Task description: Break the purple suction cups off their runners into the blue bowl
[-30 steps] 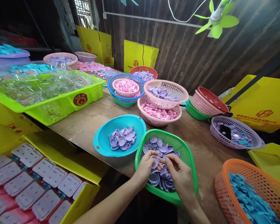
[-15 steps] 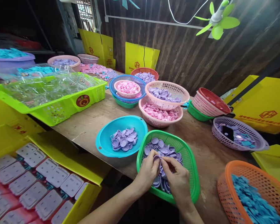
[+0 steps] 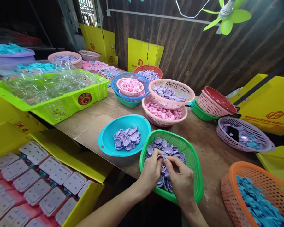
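Left hand and right hand pinch one cup over the tabletop's near edge. It has turned edge-on, seemingly mid-work.

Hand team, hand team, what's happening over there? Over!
Left hand pinching purple piece; right hand close against it, grip unclear. Both above green basket of loose purple pieces. Turquoise bowl beside basket, out of the hands' way.

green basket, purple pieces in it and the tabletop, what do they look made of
Green basket: likely moulded plastic, slightly glossy, with a perforated wall and even colour. Purple pieces: probably hard plastic, smooth with soft highlights. Tabletop: apparently wood or plywood, dull brown, with streaks and scuffs.
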Motion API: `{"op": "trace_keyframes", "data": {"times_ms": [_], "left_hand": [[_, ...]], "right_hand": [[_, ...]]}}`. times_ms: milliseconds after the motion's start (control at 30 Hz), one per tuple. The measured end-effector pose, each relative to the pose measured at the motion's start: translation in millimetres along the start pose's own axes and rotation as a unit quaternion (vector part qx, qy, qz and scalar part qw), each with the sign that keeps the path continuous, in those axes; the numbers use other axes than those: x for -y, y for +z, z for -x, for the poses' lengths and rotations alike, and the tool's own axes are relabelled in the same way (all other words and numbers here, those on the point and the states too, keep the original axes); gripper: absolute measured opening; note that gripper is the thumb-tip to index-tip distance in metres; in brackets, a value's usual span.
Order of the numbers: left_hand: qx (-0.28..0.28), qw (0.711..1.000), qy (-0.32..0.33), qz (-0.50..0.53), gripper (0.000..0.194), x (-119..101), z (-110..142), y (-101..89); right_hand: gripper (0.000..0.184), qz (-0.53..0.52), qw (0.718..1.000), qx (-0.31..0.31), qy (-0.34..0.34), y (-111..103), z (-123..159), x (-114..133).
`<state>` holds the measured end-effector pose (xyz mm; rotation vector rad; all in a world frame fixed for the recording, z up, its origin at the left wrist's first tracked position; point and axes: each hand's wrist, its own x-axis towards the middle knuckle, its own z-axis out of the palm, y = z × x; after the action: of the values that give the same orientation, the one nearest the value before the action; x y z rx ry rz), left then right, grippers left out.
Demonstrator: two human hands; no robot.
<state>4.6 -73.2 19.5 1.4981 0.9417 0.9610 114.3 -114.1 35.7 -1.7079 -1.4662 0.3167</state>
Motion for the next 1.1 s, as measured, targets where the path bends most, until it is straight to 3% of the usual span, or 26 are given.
{"op": "trace_keyframes", "data": {"times_ms": [333, 567, 833, 900, 1000, 1100], "left_hand": [[-0.012, 0.998, 0.024, -0.049, 0.011, 2.8, -1.0, 1.5], [-0.032, 0.99, 0.101, -0.094, 0.01, 19.9, -1.1, 4.0], [-0.013, 0.959, 0.135, -0.25, 0.009, 32.8, 3.5, 4.7], [-0.017, 0.954, 0.127, -0.27, 0.008, 32.7, -1.7, -4.6], [-0.027, 0.952, 0.079, -0.294, 0.013, 29.2, -23.3, -39.1], [-0.097, 0.91, 0.024, -0.402, 0.02, 24.4, -51.3, -83.1]], "right_hand": [[0.016, -0.005, 1.0, 0.005, 0.009, 0.5, 0.7, 0.6], [0.017, 0.03, 1.0, -0.009, -0.004, 4.3, 0.5, 1.7], [0.02, -0.037, 0.998, 0.027, 0.038, 8.1, 0.7, 14.4], [0.021, -0.057, 0.996, 0.067, 0.029, 10.9, -8.8, 10.5], [0.025, -0.049, 0.982, 0.184, -0.008, 18.0, -37.6, -13.5], [0.026, 0.123, 0.966, 0.227, -0.031, 32.1, -71.0, -49.3]]}}
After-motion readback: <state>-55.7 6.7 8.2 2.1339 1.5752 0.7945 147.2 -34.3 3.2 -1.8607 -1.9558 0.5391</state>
